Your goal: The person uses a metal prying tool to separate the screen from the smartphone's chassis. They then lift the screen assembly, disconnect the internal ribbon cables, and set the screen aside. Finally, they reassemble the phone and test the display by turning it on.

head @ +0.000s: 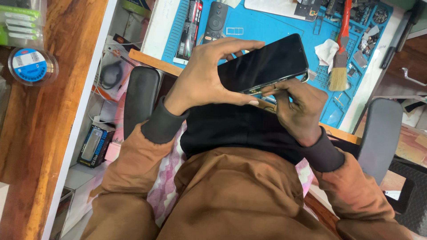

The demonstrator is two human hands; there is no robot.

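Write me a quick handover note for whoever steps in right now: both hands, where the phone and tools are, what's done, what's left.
Left hand: grips the black smartphone, screen up, above the lap.
Right hand: fingers at the phone's lower edge, pinching a small thin item; too small to identify.
On the blue work mat: brush, black remote, white cloth, small parts.
Done: phone lifted off the mat.
Left: the phone's edge is in hand; the screen looks seated.
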